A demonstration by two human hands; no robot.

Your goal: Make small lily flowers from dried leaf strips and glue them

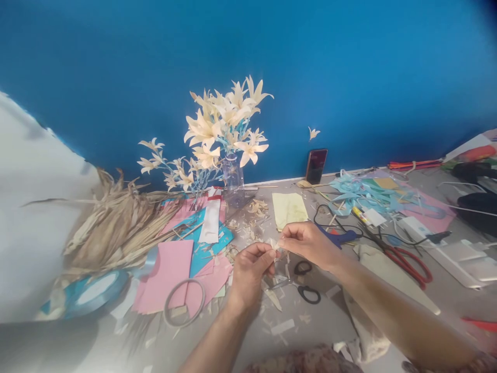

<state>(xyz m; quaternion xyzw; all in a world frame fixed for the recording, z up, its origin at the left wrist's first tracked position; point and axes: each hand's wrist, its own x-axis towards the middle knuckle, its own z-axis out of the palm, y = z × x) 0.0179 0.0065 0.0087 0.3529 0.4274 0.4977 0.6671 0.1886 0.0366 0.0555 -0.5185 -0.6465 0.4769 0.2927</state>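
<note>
My left hand (252, 269) is closed in a pinch around a small cream-coloured flower piece (276, 245), which looks like dried husk petals. From the right, my right hand (305, 239) pinches at the top of the same piece, fingertips nearly meeting the left ones. The fingers partly hide it. Just below the hands lie black-handled scissors (309, 295), their blades pointing left under my left hand. A loose pale petal (274, 299) rests near them. Behind my hands is a pale yellow sheet (289, 207).
Finished cream flowers (229, 111) stand in a clear bottle (233, 181) by the blue wall. Dried husks (116, 223), pink paper (174, 269), a grey tape ring (184, 303) and ribbon rolls (101, 290) lie left. Right are a blue glue gun (337, 237), red-handled scissors (411, 265) and a leaning phone (316, 166).
</note>
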